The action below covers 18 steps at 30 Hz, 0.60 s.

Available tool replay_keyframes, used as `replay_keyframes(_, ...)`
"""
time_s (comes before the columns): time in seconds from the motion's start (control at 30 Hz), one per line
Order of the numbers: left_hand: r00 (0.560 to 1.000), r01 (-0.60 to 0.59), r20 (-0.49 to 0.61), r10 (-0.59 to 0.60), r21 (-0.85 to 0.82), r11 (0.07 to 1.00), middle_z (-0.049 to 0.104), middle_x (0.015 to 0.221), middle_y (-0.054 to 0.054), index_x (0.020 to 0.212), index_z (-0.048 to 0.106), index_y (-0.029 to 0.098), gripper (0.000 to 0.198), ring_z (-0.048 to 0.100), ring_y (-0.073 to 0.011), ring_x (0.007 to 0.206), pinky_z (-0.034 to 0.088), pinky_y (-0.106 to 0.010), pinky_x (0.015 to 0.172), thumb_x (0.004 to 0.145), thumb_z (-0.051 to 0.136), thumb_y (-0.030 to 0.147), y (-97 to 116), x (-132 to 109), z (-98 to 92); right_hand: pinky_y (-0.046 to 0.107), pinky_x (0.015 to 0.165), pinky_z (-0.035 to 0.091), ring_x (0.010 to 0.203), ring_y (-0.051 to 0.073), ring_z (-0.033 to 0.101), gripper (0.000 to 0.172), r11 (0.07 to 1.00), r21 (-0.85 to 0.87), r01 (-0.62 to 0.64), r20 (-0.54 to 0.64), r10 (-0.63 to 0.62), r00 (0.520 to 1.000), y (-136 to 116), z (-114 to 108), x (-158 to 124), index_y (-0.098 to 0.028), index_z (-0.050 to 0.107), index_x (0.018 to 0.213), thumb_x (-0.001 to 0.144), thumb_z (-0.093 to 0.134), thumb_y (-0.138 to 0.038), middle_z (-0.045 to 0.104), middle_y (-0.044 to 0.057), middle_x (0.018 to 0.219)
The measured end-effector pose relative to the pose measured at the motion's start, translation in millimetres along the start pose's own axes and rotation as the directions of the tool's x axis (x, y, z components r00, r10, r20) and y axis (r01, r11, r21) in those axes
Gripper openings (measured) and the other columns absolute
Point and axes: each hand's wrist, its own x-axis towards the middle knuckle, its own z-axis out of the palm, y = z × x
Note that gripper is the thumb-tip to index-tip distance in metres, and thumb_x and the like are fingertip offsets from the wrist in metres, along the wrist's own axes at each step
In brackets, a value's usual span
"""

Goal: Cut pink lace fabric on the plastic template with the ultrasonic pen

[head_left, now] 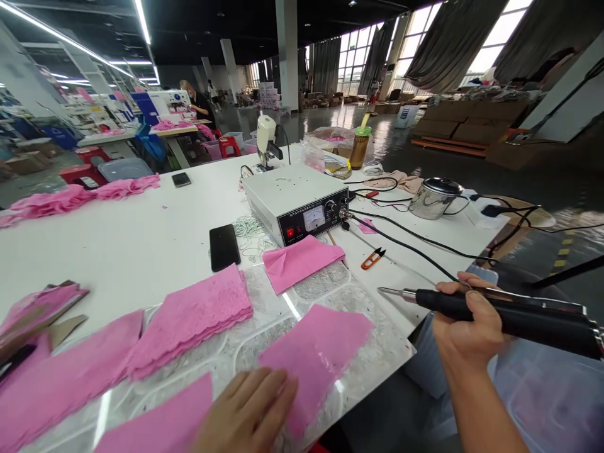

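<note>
My right hand [472, 321] is wrapped around a black-bodied handheld cutting tool [523, 324] with a slim metal tip. It hangs over the table's right edge, the tip pointing left. A cable runs near my fingers to a control box [302, 195] with a dial and red switch. At the bottom centre my left hand [250, 409], slightly blurred, lies with fingers stretched out at the near left edge of a pink fabric piece [321, 358]. That piece rests on a clear patterned sheet [382, 340]. Left of it lies a stack of pink pieces with scalloped edges [193, 318].
A folded pink piece [302, 261] lies before the box. Orange thread snips [373, 258], a black phone [224, 247] and a glass mug [435, 198] surround it. Black cables cross the right side. More pink fabric [85, 198] lies far left. Another person [201, 104] sits at a sewing machine behind.
</note>
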Motion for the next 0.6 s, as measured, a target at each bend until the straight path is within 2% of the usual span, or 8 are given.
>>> replay_keyframes(0.07, 0.984, 0.031, 0.18, -0.01, -0.111, 0.993, 0.07, 0.111, -0.011, 0.121, 0.062, 0.015, 0.03, 0.066, -0.0232, 0.097, 0.053, -0.034, 0.085, 0.098, 0.043, 0.016, -5, 41, -1.4, 0.033, 0.065, 0.048, 0.055, 0.01, 0.054, 0.019, 1.0, 0.0, -0.011, -0.032, 0.011, 0.999, 3, -2, 2, -0.016, 0.06, 0.074, 0.055, 0.06, -0.019, 0.061, 0.0, 0.08)
replay_keyframes(0.13, 0.904, 0.093, 0.427, 0.005, -0.21, 0.973, 0.068, 0.114, -0.012, 0.112, 0.066, 0.014, 0.032, 0.066, -0.0241, 0.098, 0.053, -0.035, 0.083, 0.092, 0.043, 0.003, -11, 86, 6.7, 0.034, 0.066, 0.049, 0.058, 0.011, 0.056, 0.021, 0.999, 0.002, -0.035, -0.055, 0.035, 0.998, 3, -4, 1, -0.015, 0.061, 0.075, 0.055, 0.063, -0.021, 0.062, 0.001, 0.081)
replay_keyframes(0.23, 0.872, 0.081, 0.485, 0.066, -0.276, 0.958, 0.063, 0.123, -0.009, 0.116, 0.065, 0.017, 0.03, 0.063, -0.021, 0.109, 0.052, -0.029, 0.087, 0.096, 0.046, 0.009, -17, 151, 27.6, 0.034, 0.07, 0.051, 0.068, 0.014, 0.061, 0.031, 0.995, -0.01, -0.101, -0.052, 0.101, 0.994, -3, -9, -3, -0.016, 0.065, 0.085, 0.055, 0.07, -0.023, 0.065, 0.002, 0.091)
replay_keyframes(0.33, 0.826, 0.08, 0.55, 0.121, -0.328, 0.941, 0.06, 0.125, -0.01, 0.126, 0.06, 0.018, 0.033, 0.063, -0.0218, 0.11, 0.053, -0.031, 0.088, 0.093, 0.056, 0.014, -15, 197, 47.4, 0.036, 0.083, 0.052, 0.075, 0.014, 0.062, 0.037, 0.989, -0.05, -0.142, -0.041, 0.14, 0.989, -9, -14, -10, -0.017, 0.067, 0.088, 0.052, 0.075, -0.024, 0.066, 0.002, 0.097)
replay_keyframes(0.4, 0.785, 0.086, 0.598, 0.16, -0.361, 0.929, 0.063, 0.118, -0.01, 0.12, 0.063, 0.016, 0.032, 0.062, -0.023, 0.109, 0.053, -0.034, 0.089, 0.089, 0.067, 0.02, -12, 215, 57.5, 0.038, 0.095, 0.05, 0.082, 0.014, 0.063, 0.037, 0.985, -0.088, -0.145, -0.034, 0.143, 0.989, -11, -16, -13, -0.019, 0.067, 0.085, 0.05, 0.077, -0.023, 0.065, 0.001, 0.099)
replay_keyframes(0.47, 0.758, 0.101, 0.627, 0.182, -0.389, 0.916, 0.062, 0.118, -0.009, 0.114, 0.063, 0.014, 0.026, 0.063, -0.0222, 0.106, 0.054, -0.039, 0.088, 0.091, 0.067, 0.024, -10, 224, 64.6, 0.04, 0.102, 0.048, 0.097, 0.018, 0.063, 0.038, 0.979, -0.134, -0.154, -0.023, 0.153, 0.988, -12, -18, -16, -0.022, 0.065, 0.083, 0.047, 0.079, -0.024, 0.064, 0.0, 0.104)
replay_keyframes(0.53, 0.752, 0.124, 0.63, 0.194, -0.424, 0.897, 0.062, 0.117, -0.008, 0.113, 0.062, 0.014, 0.024, 0.063, -0.0209, 0.102, 0.055, -0.041, 0.086, 0.094, 0.064, 0.028, -12, 225, 66.9, 0.044, 0.105, 0.046, 0.109, 0.022, 0.061, 0.042, 0.96, -0.204, -0.193, -0.01, 0.195, 0.981, -13, -25, -19, -0.025, 0.065, 0.084, 0.044, 0.08, -0.026, 0.064, -0.002, 0.108)
replay_keyframes(0.6, 0.77, 0.158, 0.609, 0.192, -0.473, 0.867, 0.065, 0.108, -0.006, 0.105, 0.063, 0.013, 0.016, 0.064, -0.0191, 0.096, 0.055, -0.038, 0.084, 0.095, 0.062, 0.025, -19, 218, 62.1, 0.05, 0.104, 0.046, 0.107, 0.026, 0.063, 0.044, 0.913, -0.303, -0.274, 0.008, 0.29, 0.957, -18, -39, -24, -0.026, 0.067, 0.083, 0.042, 0.082, -0.03, 0.067, -0.001, 0.103)
